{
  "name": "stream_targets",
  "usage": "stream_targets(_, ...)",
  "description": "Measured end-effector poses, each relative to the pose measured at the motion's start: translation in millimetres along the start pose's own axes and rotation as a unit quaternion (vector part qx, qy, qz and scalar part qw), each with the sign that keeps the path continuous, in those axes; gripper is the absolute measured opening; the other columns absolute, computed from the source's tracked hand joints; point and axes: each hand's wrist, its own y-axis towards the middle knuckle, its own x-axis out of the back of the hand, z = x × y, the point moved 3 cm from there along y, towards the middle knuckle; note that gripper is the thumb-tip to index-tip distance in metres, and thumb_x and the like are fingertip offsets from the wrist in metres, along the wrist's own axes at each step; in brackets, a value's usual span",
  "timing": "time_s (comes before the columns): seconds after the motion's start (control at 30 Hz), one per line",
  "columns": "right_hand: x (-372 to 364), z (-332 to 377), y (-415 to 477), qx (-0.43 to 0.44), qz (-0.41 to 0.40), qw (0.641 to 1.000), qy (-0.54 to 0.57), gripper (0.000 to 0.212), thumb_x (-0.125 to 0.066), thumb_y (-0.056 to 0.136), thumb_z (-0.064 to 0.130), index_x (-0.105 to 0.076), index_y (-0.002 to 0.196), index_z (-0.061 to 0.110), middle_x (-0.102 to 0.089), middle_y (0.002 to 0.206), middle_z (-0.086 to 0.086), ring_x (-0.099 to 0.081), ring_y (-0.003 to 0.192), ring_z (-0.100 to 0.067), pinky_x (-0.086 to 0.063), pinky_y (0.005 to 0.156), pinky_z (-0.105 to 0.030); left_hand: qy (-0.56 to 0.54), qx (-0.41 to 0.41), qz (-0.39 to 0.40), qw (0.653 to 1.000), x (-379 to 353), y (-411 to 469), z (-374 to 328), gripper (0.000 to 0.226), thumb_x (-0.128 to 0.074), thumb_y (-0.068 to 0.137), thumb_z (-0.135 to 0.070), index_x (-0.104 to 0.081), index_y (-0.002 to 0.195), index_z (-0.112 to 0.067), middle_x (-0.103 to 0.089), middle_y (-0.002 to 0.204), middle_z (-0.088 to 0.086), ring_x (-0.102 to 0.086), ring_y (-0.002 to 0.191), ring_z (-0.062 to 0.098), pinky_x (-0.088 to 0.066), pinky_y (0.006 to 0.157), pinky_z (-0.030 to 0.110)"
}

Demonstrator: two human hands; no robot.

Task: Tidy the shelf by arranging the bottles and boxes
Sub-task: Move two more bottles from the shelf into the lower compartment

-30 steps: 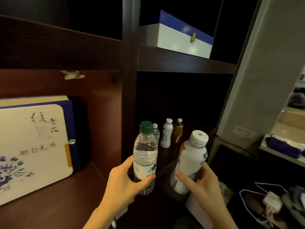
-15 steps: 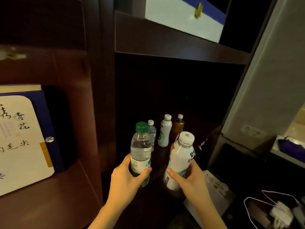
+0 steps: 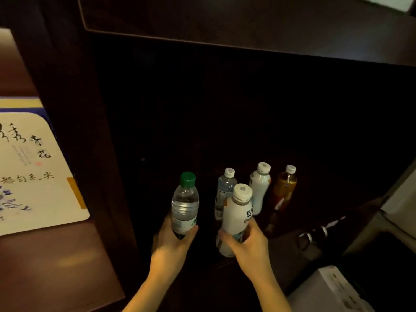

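My left hand (image 3: pixel 172 240) grips a clear water bottle with a green cap (image 3: pixel 185 202), held upright inside the dark right-hand shelf compartment. My right hand (image 3: pixel 247 246) grips a white drink bottle with a white cap (image 3: pixel 236 218) just to its right. Behind them three bottles stand in a row: a clear water bottle with a white cap (image 3: pixel 224 190), a white bottle (image 3: pixel 259 188) and an amber drink bottle (image 3: pixel 284 188). Whether the two held bottles touch the shelf floor is hidden in the dark.
A dark wooden divider (image 3: pixel 85 131) separates this compartment from the left one, where a cream and blue gift box with calligraphy (image 3: pixel 33 172) stands. A shelf board (image 3: pixel 225 21) runs overhead. At lower right are a white box (image 3: pixel 333 289) and a light wall panel (image 3: pixel 400 199).
Both hands have carried their bottles forward and deeper into the right compartment, closer to the back row. The view has shifted right and nearer, pushing the gift box to the left edge.
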Motion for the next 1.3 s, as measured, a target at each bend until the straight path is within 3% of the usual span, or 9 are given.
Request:
stream_targets(0.1, -11, -12, 19, 0.004, 0.039, 0.999, 0.011, 0.049, -0.089, 0.073, 0.038, -0.058, 0.111, 0.046, -0.068, 0.110, 0.034, -0.066, 0.101, 0.011, -0.053, 0.078, -0.010, -0.010, 0.043, -0.051, 0.998, -8, 9, 7, 0.041, -0.082, 0.079, -0.036, -0.049, 0.101, -0.048, -0.064, 0.093, -0.022, -0.061, 0.085, -0.013, -0.044, 0.065, 0.005)
stream_targets(0.23, -31, -27, 40, 0.003, 0.087, 0.996, 0.026, 0.053, -0.089, 0.075, 0.031, -0.059, 0.118, 0.040, -0.072, 0.111, 0.025, -0.065, 0.106, 0.010, -0.052, 0.084, -0.009, -0.017, 0.065, -0.120, 0.991, -13, 17, 15, 0.053, -0.083, 0.080, -0.029, -0.053, 0.123, -0.036, -0.061, 0.099, -0.024, -0.056, 0.089, -0.013, -0.040, 0.074, 0.005)
stream_targets(0.37, -53, -34, 59, 0.000, 0.125, 0.992, 0.032, 0.052, -0.089, 0.076, 0.030, -0.058, 0.117, 0.037, -0.069, 0.112, 0.020, -0.062, 0.105, 0.015, -0.054, 0.088, -0.014, -0.010, 0.069, -0.165, 0.984, -12, 22, 24, 0.055, -0.083, 0.081, -0.025, -0.055, 0.128, -0.027, -0.061, 0.098, -0.026, -0.055, 0.087, -0.022, -0.041, 0.070, 0.000)
stream_targets(0.47, -70, -36, 71, 0.011, 0.133, 0.990, 0.043, 0.056, -0.088, 0.076, 0.028, -0.056, 0.122, 0.033, -0.066, 0.111, 0.023, -0.058, 0.104, 0.020, -0.049, 0.081, -0.004, -0.011, 0.073, -0.187, 0.980, -11, 24, 29, 0.057, -0.082, 0.082, -0.025, -0.054, 0.131, -0.023, -0.062, 0.101, -0.021, -0.059, 0.092, -0.009, -0.043, 0.077, 0.007)
stream_targets(0.6, -89, -44, 81, 0.005, 0.151, 0.987, 0.054, 0.055, -0.087, 0.077, 0.029, -0.058, 0.124, 0.028, -0.068, 0.112, 0.018, -0.062, 0.105, 0.012, -0.049, 0.078, -0.006, -0.004, 0.071, -0.200, 0.977, -10, 31, 33, 0.054, -0.081, 0.083, -0.022, -0.054, 0.131, -0.019, -0.062, 0.102, -0.019, -0.060, 0.093, -0.007, -0.044, 0.073, 0.004)
stream_targets(0.87, -111, -58, 95, -0.012, 0.156, 0.986, 0.047, 0.054, -0.088, 0.076, 0.027, -0.058, 0.120, 0.025, -0.069, 0.104, 0.016, -0.062, 0.099, 0.015, -0.049, 0.073, -0.005, -0.017, 0.106, -0.216, 0.970, -11, 45, 50, 0.052, -0.079, 0.085, -0.019, -0.054, 0.131, -0.021, -0.061, 0.100, -0.020, -0.061, 0.093, -0.004, -0.044, 0.065, 0.000)
stream_targets(1.0, -118, -60, 103, -0.010, 0.162, 0.986, 0.043, 0.056, -0.088, 0.077, 0.023, -0.056, 0.123, 0.023, -0.064, 0.102, 0.022, -0.058, 0.094, 0.025, -0.047, 0.068, -0.002, -0.011, 0.114, -0.216, 0.970, -12, 48, 57, 0.056, -0.079, 0.085, -0.018, -0.053, 0.134, -0.016, -0.062, 0.106, -0.013, -0.060, 0.096, 0.001, -0.044, 0.067, 0.000)
stream_targets(1.2, -119, -62, 107, -0.009, 0.174, 0.984, 0.031, 0.060, -0.089, 0.076, 0.022, -0.051, 0.120, 0.031, -0.060, 0.102, 0.029, -0.055, 0.092, 0.030, -0.045, 0.067, 0.002, -0.006, 0.123, -0.203, 0.971, -10, 53, 63, 0.060, -0.080, 0.084, -0.021, -0.050, 0.136, -0.019, -0.060, 0.104, -0.018, -0.058, 0.094, -0.002, -0.043, 0.069, 0.002)
stream_targets(1.3, -119, -62, 106, -0.007, 0.171, 0.985, 0.029, 0.060, -0.089, 0.075, 0.022, -0.050, 0.119, 0.032, -0.058, 0.103, 0.029, -0.053, 0.092, 0.032, -0.043, 0.067, 0.003, -0.003, 0.122, -0.196, 0.973, -9, 51, 63, 0.066, -0.081, 0.082, -0.025, -0.047, 0.138, -0.020, -0.059, 0.108, -0.019, -0.059, 0.104, 0.004, -0.042, 0.075, 0.005)
